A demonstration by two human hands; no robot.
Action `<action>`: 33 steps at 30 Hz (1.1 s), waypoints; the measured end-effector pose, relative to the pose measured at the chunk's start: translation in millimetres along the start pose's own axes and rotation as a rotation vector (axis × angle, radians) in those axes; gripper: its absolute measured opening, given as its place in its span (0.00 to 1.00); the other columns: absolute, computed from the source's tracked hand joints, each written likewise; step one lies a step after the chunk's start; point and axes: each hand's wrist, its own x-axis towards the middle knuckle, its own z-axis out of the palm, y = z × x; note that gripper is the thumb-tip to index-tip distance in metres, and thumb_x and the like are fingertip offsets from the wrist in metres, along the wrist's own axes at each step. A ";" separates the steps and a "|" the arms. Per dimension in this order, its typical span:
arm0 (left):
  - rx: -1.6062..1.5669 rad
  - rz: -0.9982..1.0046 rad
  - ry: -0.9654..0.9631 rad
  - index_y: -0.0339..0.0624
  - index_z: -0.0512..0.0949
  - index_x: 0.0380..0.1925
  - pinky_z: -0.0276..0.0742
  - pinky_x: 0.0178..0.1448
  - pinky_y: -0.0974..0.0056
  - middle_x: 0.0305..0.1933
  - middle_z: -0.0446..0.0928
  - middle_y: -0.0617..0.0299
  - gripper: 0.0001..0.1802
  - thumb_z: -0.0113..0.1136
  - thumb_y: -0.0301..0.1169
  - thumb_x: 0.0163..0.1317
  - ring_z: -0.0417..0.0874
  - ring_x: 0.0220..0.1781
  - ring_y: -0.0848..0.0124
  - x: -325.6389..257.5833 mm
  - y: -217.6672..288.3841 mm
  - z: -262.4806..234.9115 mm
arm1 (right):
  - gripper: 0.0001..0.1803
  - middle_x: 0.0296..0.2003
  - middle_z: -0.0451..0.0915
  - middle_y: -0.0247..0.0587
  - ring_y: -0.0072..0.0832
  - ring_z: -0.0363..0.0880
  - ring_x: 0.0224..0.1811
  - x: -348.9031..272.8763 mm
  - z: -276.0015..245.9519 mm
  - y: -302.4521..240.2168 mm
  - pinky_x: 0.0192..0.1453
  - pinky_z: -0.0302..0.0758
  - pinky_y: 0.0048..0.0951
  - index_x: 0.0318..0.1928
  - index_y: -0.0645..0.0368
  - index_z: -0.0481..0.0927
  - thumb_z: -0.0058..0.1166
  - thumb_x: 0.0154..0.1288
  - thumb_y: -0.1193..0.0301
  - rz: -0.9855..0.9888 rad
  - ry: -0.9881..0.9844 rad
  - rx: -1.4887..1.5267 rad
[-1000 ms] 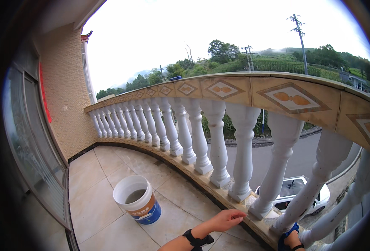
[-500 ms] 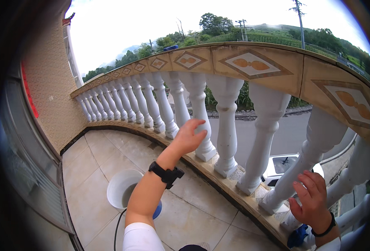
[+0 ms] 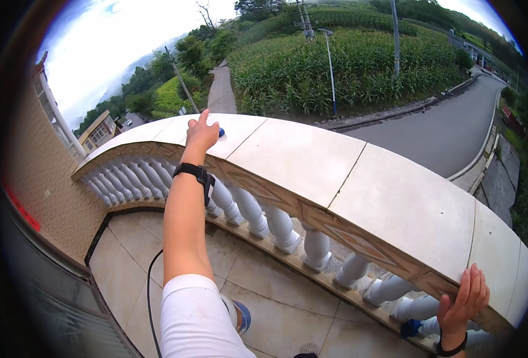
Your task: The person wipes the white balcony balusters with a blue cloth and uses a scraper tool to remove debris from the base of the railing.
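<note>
My left hand [image 3: 201, 132] reaches over the top of a balcony railing [image 3: 303, 156], with a finger stretched forward. A small blue object [image 3: 221, 132] lies on the tiled top right beside this hand; the hand partly hides it, and I cannot tell its kind or whether they touch. At the right, my right hand [image 3: 464, 301] rests with extended fingers against the railing's inner edge, its fingertips on the tile. Below that hand, a dark blue bunched thing, perhaps cloth [image 3: 411, 328], sits among the balusters.
White balusters [image 3: 282, 230] stand under the railing. A dark hose or cord [image 3: 150, 298] runs along the tiled floor [image 3: 276, 304]. A blue-and-white thing [image 3: 242, 317] shows beside my left sleeve. Glass doors [image 3: 49, 268] line the left. Beyond lie a road [image 3: 419, 134] and cornfield [image 3: 347, 77].
My left hand has gone from in front of the balusters up and forward to the blue object. My right hand has come to the railing's edge. The view has tilted up; the white bucket is hidden.
</note>
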 end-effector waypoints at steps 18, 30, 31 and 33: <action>-0.942 -0.224 0.045 0.39 0.69 0.33 0.70 0.26 0.74 0.28 0.71 0.61 0.09 0.51 0.33 0.59 0.72 0.24 0.73 -5.1 -132.7 28.2 | 0.23 0.48 0.75 0.30 0.22 0.70 0.51 18.0 5.3 -9.3 0.61 0.52 0.32 0.47 0.47 0.75 0.35 0.64 0.48 0.136 0.255 0.214; -1.325 -1.089 -0.874 0.35 0.67 0.36 0.79 0.36 0.65 0.32 0.74 0.56 0.08 0.49 0.28 0.59 0.76 0.31 0.65 -643.7 46.0 3.6 | 0.15 0.41 0.76 0.40 0.33 0.73 0.43 -268.1 2.5 -28.8 0.44 0.71 0.32 0.44 0.56 0.73 0.50 0.62 0.60 0.712 -1.056 2.030; -1.272 -1.102 -0.898 0.39 0.68 0.35 0.79 0.37 0.64 0.33 0.75 0.56 0.07 0.51 0.28 0.59 0.76 0.31 0.62 -683.7 62.9 12.6 | 0.15 0.41 0.76 0.40 0.33 0.73 0.43 -292.8 6.7 -23.1 0.44 0.71 0.32 0.44 0.56 0.73 0.50 0.62 0.60 0.697 -1.047 2.046; -1.162 -0.957 -1.298 0.45 0.68 0.33 0.78 0.38 0.63 0.34 0.75 0.55 0.06 0.54 0.31 0.60 0.77 0.31 0.59 -739.8 128.0 18.2 | 0.18 0.41 0.76 0.42 0.30 0.74 0.40 -318.9 2.0 9.0 0.45 0.71 0.31 0.48 0.57 0.68 0.46 0.65 0.59 1.473 -1.424 2.164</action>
